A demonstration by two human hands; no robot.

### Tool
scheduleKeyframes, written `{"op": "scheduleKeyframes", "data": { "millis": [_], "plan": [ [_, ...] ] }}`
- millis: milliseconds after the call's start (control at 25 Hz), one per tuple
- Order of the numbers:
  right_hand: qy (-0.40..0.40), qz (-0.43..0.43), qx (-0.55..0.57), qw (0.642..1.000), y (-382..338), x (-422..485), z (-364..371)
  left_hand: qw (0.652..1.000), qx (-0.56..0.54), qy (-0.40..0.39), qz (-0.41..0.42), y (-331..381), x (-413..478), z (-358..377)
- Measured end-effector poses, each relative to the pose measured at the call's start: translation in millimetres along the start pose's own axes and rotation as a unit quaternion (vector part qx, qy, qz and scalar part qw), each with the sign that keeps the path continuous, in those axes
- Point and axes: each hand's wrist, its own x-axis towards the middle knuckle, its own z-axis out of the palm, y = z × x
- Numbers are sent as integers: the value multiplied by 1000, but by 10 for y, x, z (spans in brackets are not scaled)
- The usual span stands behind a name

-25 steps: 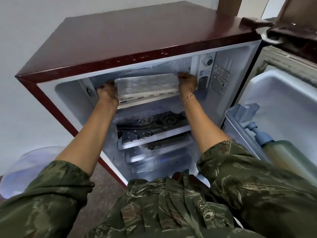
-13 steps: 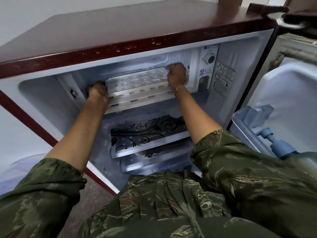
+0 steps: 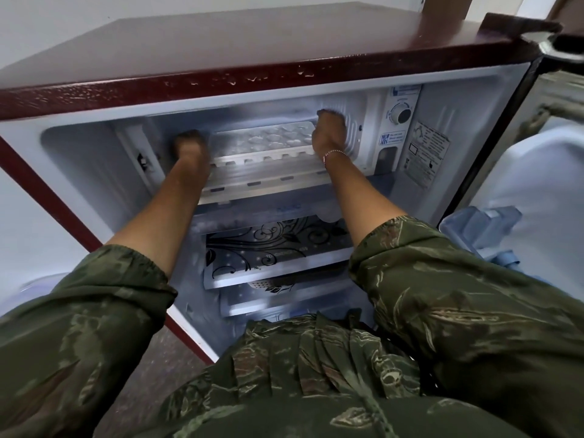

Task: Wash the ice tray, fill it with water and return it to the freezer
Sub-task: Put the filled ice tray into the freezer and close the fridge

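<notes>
A clear plastic ice tray (image 3: 268, 141) with rounded cells lies level inside the freezer compartment (image 3: 240, 112) at the top of the open maroon fridge. My left hand (image 3: 189, 147) grips the tray's left end, fingers curled and partly blurred. At the tray's right end my right hand (image 3: 328, 132), with a thin bracelet on the wrist, holds the other edge. The tray rests over a white ribbed freezer shelf (image 3: 262, 175). Whether the cells hold water is not clear.
The fridge door (image 3: 543, 184) stands open at the right, with a blue door rack (image 3: 480, 226). A thermostat dial (image 3: 400, 114) sits right of the freezer. Below are a flower-patterned shelf (image 3: 275, 248) and lower shelves. A pale bucket (image 3: 28, 289) stands at the left on the floor.
Both hands have pushed the ice tray deeper into the freezer compartment, and my head has moved closer to the fridge.
</notes>
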Motion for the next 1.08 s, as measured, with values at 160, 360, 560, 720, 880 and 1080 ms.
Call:
{"op": "scheduleKeyframes", "data": {
  "millis": [160, 360, 560, 720, 880, 1080],
  "plan": [
    [0, -103, 21, 994, -158, -129, -72, 996, -11, 84, 38, 231, -328, -115],
    [-96, -180, -26, 979, -322, -486, -33, 962, 183, -9, 202, 305, -745, -7],
    [-162, -174, -89, 967, -363, -816, -158, 933, 268, -67, 229, 180, -1020, -1],
    [-173, -170, -101, 965, -414, -1068, -324, 930, 272, -87, 232, 191, -1265, -160],
    [-179, -157, -111, 965, -484, -1330, -459, 925, 275, -111, 236, 153, -1471, -326],
    [-173, -135, -94, 971, -455, -1671, -541, 916, 286, -136, 246, 15, -1700, -406]
  ]
}}
